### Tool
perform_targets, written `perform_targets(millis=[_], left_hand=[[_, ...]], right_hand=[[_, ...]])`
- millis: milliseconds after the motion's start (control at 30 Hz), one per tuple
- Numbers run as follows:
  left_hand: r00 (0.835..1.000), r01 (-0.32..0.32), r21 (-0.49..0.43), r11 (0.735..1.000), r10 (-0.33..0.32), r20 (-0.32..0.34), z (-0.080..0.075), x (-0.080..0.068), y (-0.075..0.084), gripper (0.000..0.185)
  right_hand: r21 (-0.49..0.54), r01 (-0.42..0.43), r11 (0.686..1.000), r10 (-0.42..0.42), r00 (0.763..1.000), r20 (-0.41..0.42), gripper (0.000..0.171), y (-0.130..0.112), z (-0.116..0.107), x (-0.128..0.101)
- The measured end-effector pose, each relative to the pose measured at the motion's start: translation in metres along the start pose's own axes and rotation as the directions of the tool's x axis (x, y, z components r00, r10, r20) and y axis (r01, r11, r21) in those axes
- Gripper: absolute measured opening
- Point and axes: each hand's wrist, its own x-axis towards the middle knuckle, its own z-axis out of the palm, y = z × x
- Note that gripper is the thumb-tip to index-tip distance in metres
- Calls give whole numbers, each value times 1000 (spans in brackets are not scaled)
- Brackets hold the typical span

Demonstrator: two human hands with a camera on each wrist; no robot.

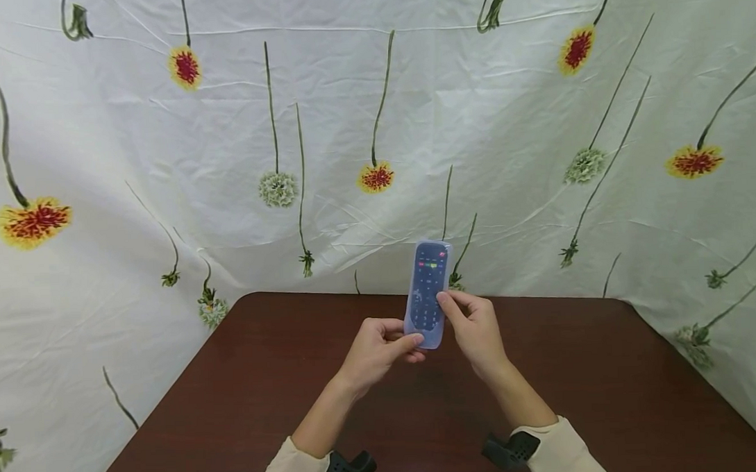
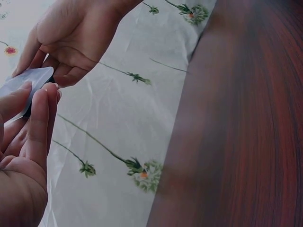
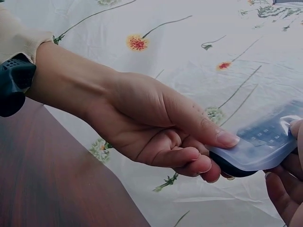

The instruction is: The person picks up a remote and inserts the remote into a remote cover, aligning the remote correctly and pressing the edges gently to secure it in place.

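A dark remote control [image 1: 425,286] with several coloured buttons near its top is held up over the table, in a translucent cover [image 3: 251,158]. My left hand [image 1: 371,353] grips the lower left corner, thumb across the front and fingers behind. On the right side my right hand [image 1: 481,333] pinches the edge, its thumb lying over the button face. In the left wrist view the remote's end shows at the left border between both hands, most of it cut off. The right wrist view shows the dark body beneath the clear cover, with the right hand [image 3: 289,189] partly out of frame.
A dark reddish-brown table [image 1: 233,394] lies below the hands. Behind it and along its sides hangs a white cloth [image 1: 324,113] printed with flowers. Each wrist bears a black camera, one by the left sleeve [image 1: 292,468] and one by the right sleeve [image 1: 567,455].
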Motion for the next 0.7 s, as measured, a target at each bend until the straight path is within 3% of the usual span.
perform_targets(millis=[700], left_hand=[[1000, -5, -5, 1000, 5, 29, -2, 0, 2, 25]], right_hand=[[-10, -31, 999, 31, 999, 36, 27, 0, -2, 1]])
